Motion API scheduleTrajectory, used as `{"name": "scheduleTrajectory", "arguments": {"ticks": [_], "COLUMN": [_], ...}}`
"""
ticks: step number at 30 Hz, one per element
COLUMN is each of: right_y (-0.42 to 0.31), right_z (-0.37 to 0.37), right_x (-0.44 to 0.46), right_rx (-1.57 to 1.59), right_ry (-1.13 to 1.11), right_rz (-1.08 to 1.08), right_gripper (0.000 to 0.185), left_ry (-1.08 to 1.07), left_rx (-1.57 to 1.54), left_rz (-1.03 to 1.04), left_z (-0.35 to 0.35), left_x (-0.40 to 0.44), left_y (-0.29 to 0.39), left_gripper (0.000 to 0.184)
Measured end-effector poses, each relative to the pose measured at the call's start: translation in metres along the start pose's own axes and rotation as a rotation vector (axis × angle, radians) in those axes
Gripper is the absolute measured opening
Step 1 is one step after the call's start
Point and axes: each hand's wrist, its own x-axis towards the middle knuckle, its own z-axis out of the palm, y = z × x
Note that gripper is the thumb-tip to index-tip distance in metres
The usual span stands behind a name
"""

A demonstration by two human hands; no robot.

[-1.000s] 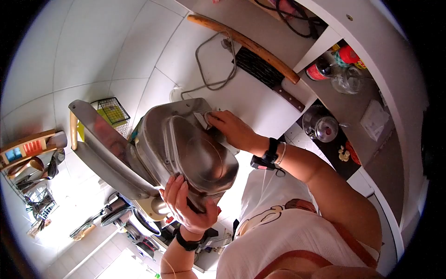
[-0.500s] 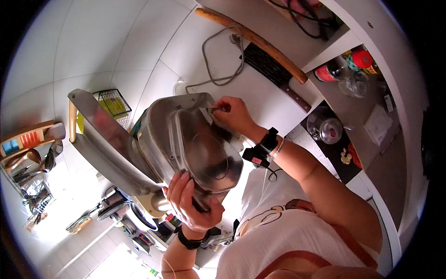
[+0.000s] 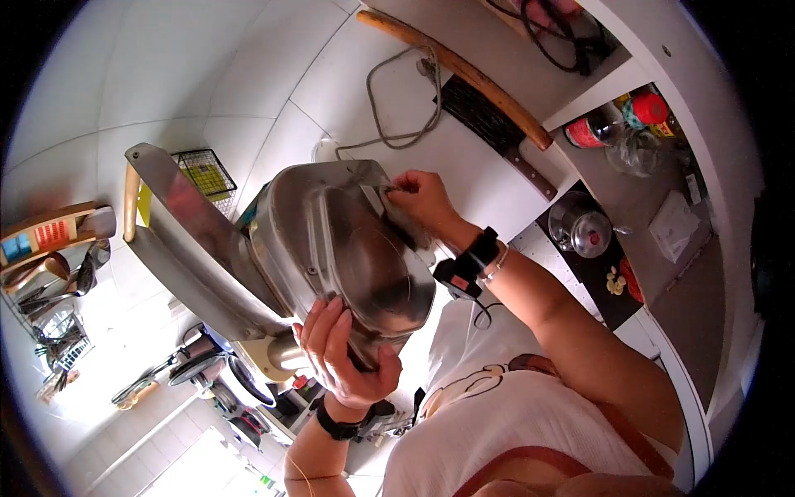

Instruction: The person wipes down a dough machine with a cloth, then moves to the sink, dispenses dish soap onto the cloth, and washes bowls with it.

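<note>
A shiny metal housing [image 3: 364, 257] with a rounded raised face fills the middle of the view, joined to a long curved metal part [image 3: 195, 248]. My left hand [image 3: 344, 356] grips its lower edge, fingers over the metal and thumb to the right. At the housing's upper right edge is my right hand [image 3: 422, 203], its thumb and fingers pinched together. What the pinch holds is too small to make out. Both wrists wear black bands.
A cleaver [image 3: 530, 172], a grey cord [image 3: 373, 108] and a long wooden stick [image 3: 455, 70] lie beyond. On the right are a glass-lidded pot [image 3: 590, 232], garlic [image 3: 615, 282] and shelved bottles [image 3: 592, 128]. Utensils [image 3: 79, 277] and pans [image 3: 199, 364] are at left.
My right hand has shifted slightly up and right along the housing's edge, and its fingers have curled into a pinch. My left hand keeps its grip. The view has shifted slightly.
</note>
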Motion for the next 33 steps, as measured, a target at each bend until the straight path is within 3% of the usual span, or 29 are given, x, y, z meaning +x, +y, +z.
{"name": "scheduleTrajectory", "arguments": {"ticks": [9,19,21,28,31,33], "right_y": [0.003,0.007,0.012,0.012,0.032,0.032], "right_z": [0.001,0.000,-0.001,-0.010,-0.033,-0.029], "right_x": [0.007,0.000,-0.005,0.006,-0.002,0.013], "right_rx": [0.146,-0.066,0.095,0.047,0.166,0.192], "right_ry": [-0.045,-0.007,-0.023,-0.105,-0.147,-0.053], "right_rz": [0.113,-0.043,0.057,0.069,0.217,0.112], "right_gripper": [0.014,0.014,0.020,0.011,0.020,0.021], "left_ry": [-0.036,-0.040,-0.041,-0.030,-0.018,-0.006], "left_rx": [0.018,0.012,0.002,-0.001,-0.004,-0.001], "left_rz": [0.005,-0.003,-0.008,-0.017,-0.010,-0.001], "left_z": [-0.001,-0.002,-0.001,0.000,0.001,0.000], "left_x": [0.001,-0.001,0.000,-0.002,0.000,-0.001], "left_y": [0.001,0.000,0.001,0.001,0.001,0.001], "left_gripper": [0.049,0.048,0.049,0.047,0.047,0.048]}}
